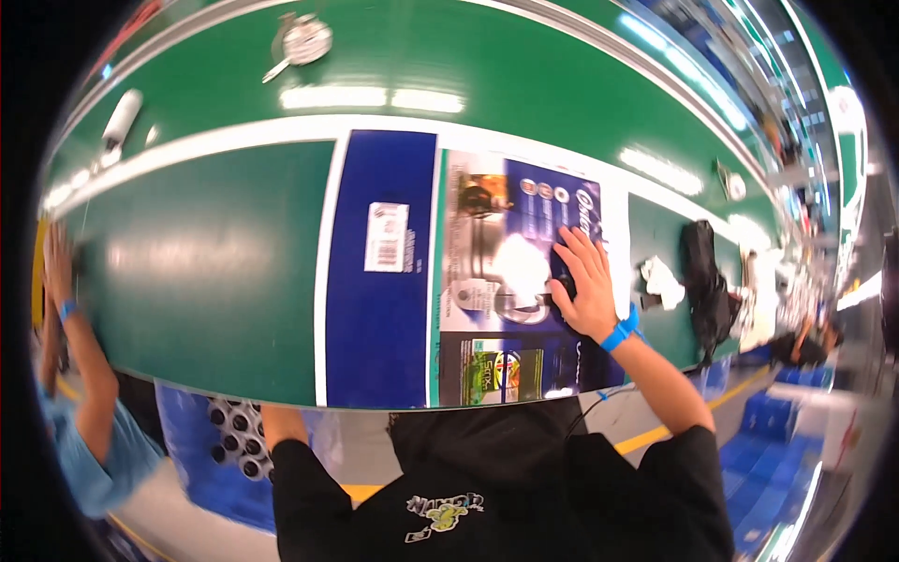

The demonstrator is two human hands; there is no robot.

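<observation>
Printed carton [379, 323] lay under my right hand [585, 281], spread flat, gripping nothing
Carton reached the green bench's [215, 281] near edge, open room leftward; black bundle [701, 281] blocked some space rightward; my left hand was out of sight, grip untold

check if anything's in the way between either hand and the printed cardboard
Nothing visible stands between the right hand and the printed cardboard; the hand lies flat on it. The left forearm disappears beneath the near edge of the green table, which seems to block the hidden left hand.
</observation>
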